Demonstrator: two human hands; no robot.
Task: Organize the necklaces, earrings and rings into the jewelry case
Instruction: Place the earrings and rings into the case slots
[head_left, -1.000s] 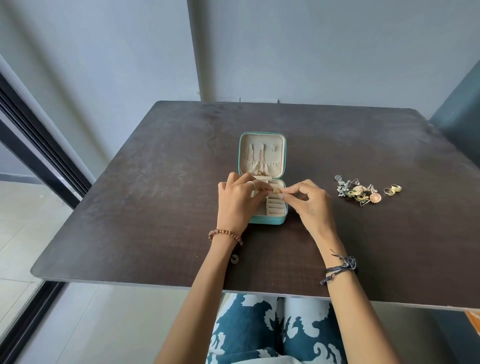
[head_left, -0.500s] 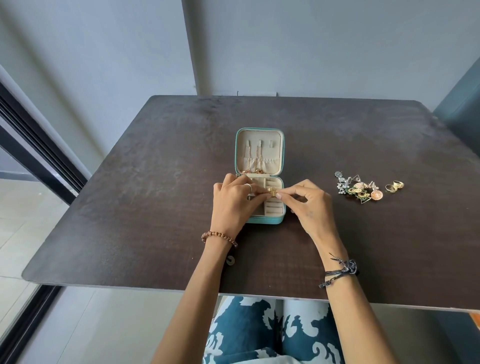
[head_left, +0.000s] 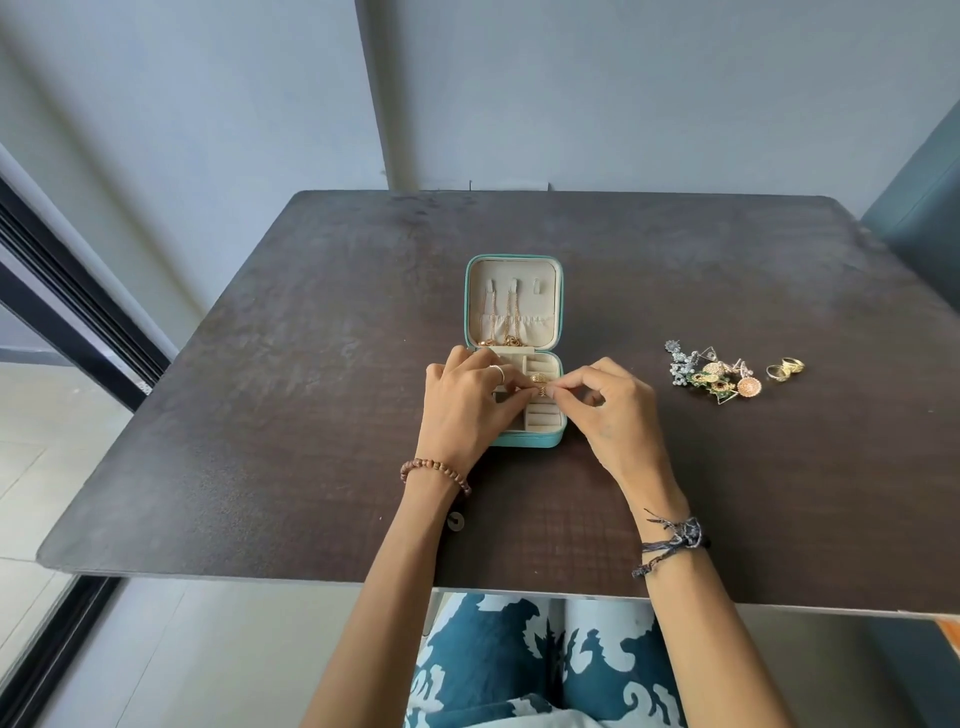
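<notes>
A small teal jewelry case (head_left: 556, 439) lies open at the table's middle, its lid (head_left: 514, 265) laid back with gold necklaces (head_left: 506, 325) hanging from the hooks. Over the cream ring rolls, my left hand (head_left: 467, 410) and my right hand (head_left: 618, 415) meet, both pinching a small gold ring (head_left: 542, 389) between fingertips. Another gold ring (head_left: 537, 378) sits in the tray just behind. My left hand covers the tray's left half.
To the right on the dark table (head_left: 291, 395) lies a heap of earrings (head_left: 714, 376), with loose gold rings (head_left: 785, 368) beside it. A teal chair back (head_left: 930, 208) stands at the far right, and a wall runs behind the table.
Both hands have stayed at the tray, their fingertips shifting slightly toward me with the ring. The camera view has shifted a little.
</notes>
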